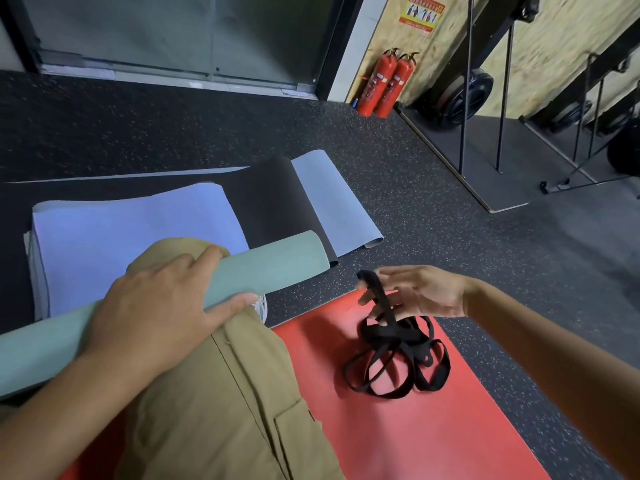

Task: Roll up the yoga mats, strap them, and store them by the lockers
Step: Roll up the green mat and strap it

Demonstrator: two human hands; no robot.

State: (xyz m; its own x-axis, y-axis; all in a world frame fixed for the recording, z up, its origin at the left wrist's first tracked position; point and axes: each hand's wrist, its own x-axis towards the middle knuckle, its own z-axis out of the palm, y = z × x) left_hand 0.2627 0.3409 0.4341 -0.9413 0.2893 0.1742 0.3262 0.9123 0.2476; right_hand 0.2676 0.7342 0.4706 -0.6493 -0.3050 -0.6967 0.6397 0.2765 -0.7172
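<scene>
- Rolled green mat (277, 263) lies across my knee (180, 251), my left hand (156, 306) curled over it, thumb underneath.
- My right hand (419, 292) is half open, its fingers (367, 299) pinching one black strap (377, 296) lifted from the strap pile (398, 358) on the red mat (415, 427).
- Unrolled mats (138, 237) lie on the floor (450, 220) beyond.

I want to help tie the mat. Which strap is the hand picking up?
Find the red mat on the floor. A tangle of black straps lies on it. The right hand pinches one strap, the only one lifted above the pile.
</scene>
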